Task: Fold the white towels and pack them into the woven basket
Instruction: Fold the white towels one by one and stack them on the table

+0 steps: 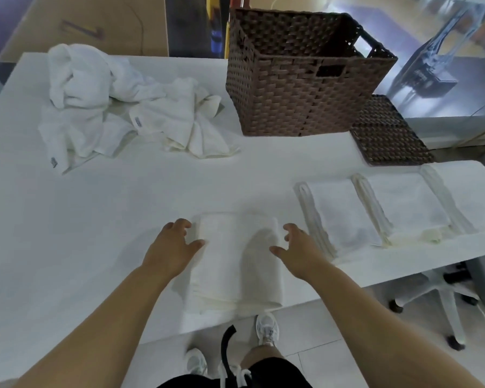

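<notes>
While both hands flank a folded white towel (235,259) at the worktop's (95,219) near edge, nothing is gripped.
Left hand (171,247) and right hand (297,250) hover with fingers spread; woven basket (297,79) stands beyond, folded towels (375,211) rightward, unfolded towels (118,107) far left.

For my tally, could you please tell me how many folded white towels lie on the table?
3: one between the hands, two overlapping at the right edge. More may be hidden.
</notes>
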`<state>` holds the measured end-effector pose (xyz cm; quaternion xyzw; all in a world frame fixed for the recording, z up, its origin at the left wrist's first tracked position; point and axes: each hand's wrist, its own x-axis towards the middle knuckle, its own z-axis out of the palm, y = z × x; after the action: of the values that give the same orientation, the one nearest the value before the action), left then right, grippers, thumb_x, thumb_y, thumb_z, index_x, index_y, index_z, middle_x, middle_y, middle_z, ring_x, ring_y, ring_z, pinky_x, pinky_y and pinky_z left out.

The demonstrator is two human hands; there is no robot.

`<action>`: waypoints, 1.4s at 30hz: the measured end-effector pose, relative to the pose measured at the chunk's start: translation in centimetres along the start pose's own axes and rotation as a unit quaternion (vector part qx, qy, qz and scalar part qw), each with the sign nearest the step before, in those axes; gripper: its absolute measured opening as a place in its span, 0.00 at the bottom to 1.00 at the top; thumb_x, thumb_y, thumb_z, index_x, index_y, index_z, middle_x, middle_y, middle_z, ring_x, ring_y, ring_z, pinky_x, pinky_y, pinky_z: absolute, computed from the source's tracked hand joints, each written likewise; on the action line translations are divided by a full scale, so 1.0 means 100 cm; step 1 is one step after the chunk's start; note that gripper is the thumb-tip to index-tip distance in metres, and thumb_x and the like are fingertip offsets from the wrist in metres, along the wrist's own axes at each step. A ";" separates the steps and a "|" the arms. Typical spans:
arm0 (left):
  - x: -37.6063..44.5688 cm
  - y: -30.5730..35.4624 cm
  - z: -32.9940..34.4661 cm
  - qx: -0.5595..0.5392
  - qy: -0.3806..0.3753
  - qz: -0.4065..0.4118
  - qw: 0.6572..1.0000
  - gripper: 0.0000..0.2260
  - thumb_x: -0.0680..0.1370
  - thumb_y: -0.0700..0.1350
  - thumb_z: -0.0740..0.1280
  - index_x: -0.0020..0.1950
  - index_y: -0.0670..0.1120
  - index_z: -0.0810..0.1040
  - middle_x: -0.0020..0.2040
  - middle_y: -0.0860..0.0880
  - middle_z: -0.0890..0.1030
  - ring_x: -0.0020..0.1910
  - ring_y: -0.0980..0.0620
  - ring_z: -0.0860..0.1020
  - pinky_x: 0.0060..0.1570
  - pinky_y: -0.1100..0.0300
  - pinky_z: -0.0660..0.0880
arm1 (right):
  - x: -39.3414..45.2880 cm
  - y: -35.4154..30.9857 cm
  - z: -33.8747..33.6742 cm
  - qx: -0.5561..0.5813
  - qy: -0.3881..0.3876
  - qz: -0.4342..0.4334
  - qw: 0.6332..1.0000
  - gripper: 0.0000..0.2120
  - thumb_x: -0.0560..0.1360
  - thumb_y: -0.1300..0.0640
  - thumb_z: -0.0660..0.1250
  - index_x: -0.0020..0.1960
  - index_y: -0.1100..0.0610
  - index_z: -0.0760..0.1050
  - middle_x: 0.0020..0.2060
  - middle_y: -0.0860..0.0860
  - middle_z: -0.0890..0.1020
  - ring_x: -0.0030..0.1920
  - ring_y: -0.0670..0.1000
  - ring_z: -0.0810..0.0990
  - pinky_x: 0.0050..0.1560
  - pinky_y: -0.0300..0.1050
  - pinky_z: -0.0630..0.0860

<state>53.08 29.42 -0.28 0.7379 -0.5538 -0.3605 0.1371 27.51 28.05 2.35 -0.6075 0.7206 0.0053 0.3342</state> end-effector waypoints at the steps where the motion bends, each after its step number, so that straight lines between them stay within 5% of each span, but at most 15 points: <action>1: -0.002 -0.004 0.007 -0.002 -0.010 -0.015 1.000 0.25 0.74 0.56 0.68 0.66 0.47 0.68 0.61 0.46 0.74 0.56 0.48 0.76 0.54 0.55 0.72 | 0.001 0.003 0.004 -0.015 -0.019 0.003 1.000 0.31 0.76 0.47 0.65 0.73 0.55 0.57 0.66 0.54 0.70 0.62 0.55 0.74 0.60 0.50 0.73; 9: -0.013 -0.005 0.048 -0.045 -0.050 -0.111 0.992 0.27 0.75 0.53 0.67 0.70 0.44 0.66 0.63 0.46 0.74 0.60 0.45 0.74 0.59 0.54 0.71 | 0.013 0.017 0.034 -0.038 -0.107 0.011 0.993 0.35 0.76 0.49 0.65 0.74 0.54 0.48 0.67 0.56 0.65 0.61 0.60 0.74 0.56 0.52 0.74; 15: -0.005 0.010 0.063 -0.056 -0.053 -0.167 0.983 0.27 0.73 0.50 0.70 0.66 0.40 0.67 0.60 0.44 0.75 0.56 0.45 0.75 0.50 0.58 0.71 | 0.027 0.021 0.037 -0.040 -0.093 0.018 0.995 0.35 0.79 0.53 0.62 0.75 0.55 0.43 0.66 0.59 0.66 0.63 0.60 0.71 0.59 0.53 0.71; 22: 0.006 0.027 0.073 -0.095 -0.050 -0.141 0.984 0.14 0.72 0.47 0.71 0.50 0.41 0.72 0.47 0.45 0.77 0.40 0.51 0.74 0.34 0.61 0.69 | 0.030 0.032 0.022 0.072 -0.062 0.038 0.995 0.31 0.78 0.60 0.62 0.74 0.54 0.46 0.70 0.57 0.60 0.57 0.60 0.75 0.50 0.49 0.72; 29: 0.004 0.071 0.069 -0.198 0.022 -0.081 0.977 0.19 0.74 0.48 0.70 0.60 0.49 0.66 0.46 0.53 0.77 0.44 0.53 0.78 0.40 0.59 0.73 | 0.030 0.055 -0.026 0.159 0.014 -0.031 0.987 0.33 0.77 0.59 0.64 0.74 0.45 0.50 0.70 0.51 0.65 0.66 0.52 0.69 0.60 0.46 0.69; 32: 0.004 0.109 0.067 -0.241 0.064 -0.036 0.968 0.24 0.75 0.47 0.69 0.66 0.55 0.61 0.45 0.53 0.77 0.42 0.55 0.78 0.38 0.61 0.72 | 0.036 0.069 -0.056 0.186 0.051 -0.080 0.978 0.27 0.77 0.58 0.65 0.71 0.45 0.57 0.65 0.50 0.69 0.56 0.47 0.74 0.56 0.43 0.71; 37: 0.001 0.178 0.081 -0.271 0.106 0.030 0.956 0.21 0.77 0.47 0.66 0.60 0.68 0.62 0.49 0.56 0.78 0.42 0.54 0.79 0.39 0.60 0.73 | 0.049 0.109 -0.110 0.148 0.095 -0.145 0.974 0.20 0.77 0.55 0.65 0.68 0.48 0.65 0.58 0.47 0.69 0.43 0.33 0.69 0.45 0.25 0.65; 42: 0.009 0.244 0.121 -0.253 0.091 0.075 0.960 0.15 0.78 0.48 0.65 0.53 0.69 0.68 0.52 0.60 0.75 0.43 0.60 0.77 0.42 0.67 0.71 | 0.065 0.167 -0.170 0.130 0.123 -0.151 0.972 0.21 0.78 0.56 0.64 0.69 0.48 0.65 0.58 0.47 0.69 0.48 0.42 0.69 0.50 0.28 0.62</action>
<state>27.40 22.47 5.50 0.6648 -0.4834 -0.4094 0.3959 4.53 19.77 5.74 -0.6567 0.6502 -0.2140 0.3165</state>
